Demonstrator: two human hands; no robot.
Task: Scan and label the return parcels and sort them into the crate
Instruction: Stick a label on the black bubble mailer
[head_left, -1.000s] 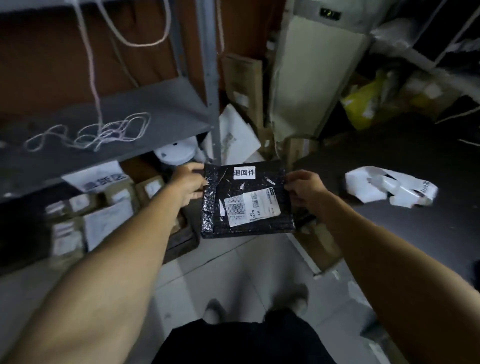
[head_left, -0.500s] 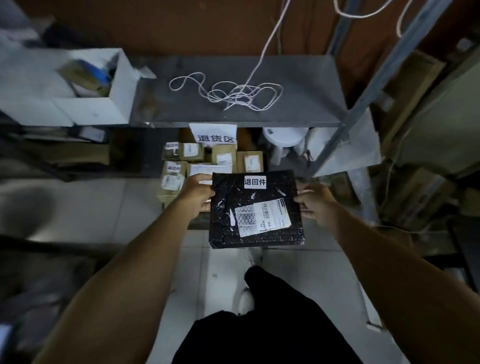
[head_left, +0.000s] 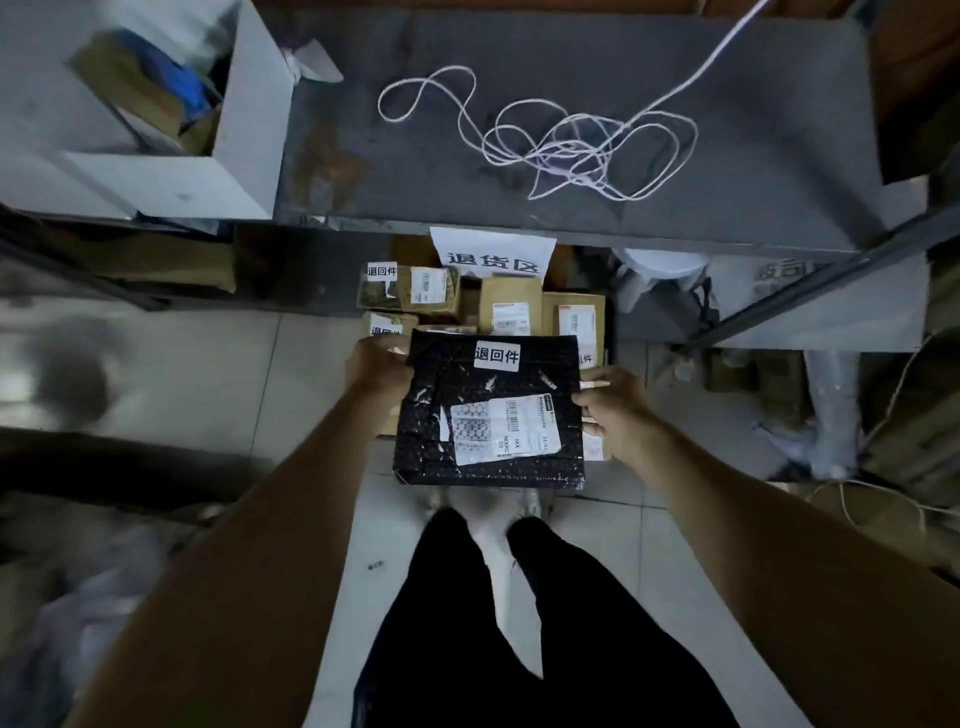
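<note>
I hold a flat black bubble-wrap parcel (head_left: 488, 379) level in front of me, over the floor. It carries a small white return sticker at its top edge and a white shipping label lower down. My left hand (head_left: 376, 371) grips its left edge; my right hand (head_left: 610, 402) grips its right edge. Directly beyond and below the parcel lies a low container on the floor with several brown cardboard parcels (head_left: 511, 309), some bearing the same white sticker. A white paper sign (head_left: 493, 257) hangs above them. The container's walls are mostly hidden.
A grey metal shelf (head_left: 571, 78) with a tangled white cord (head_left: 561, 145) juts out above the cardboard parcels. A white open box (head_left: 244, 130) sits on the shelf's left. Slanted shelf posts and packing clutter crowd the right. My legs stand on pale floor tiles (head_left: 218, 374).
I have turned left from the cluttered corner to face the shelf, carrying the black parcel in both hands. The parcel now hangs nearer the stack of cardboard parcels under the sign.
</note>
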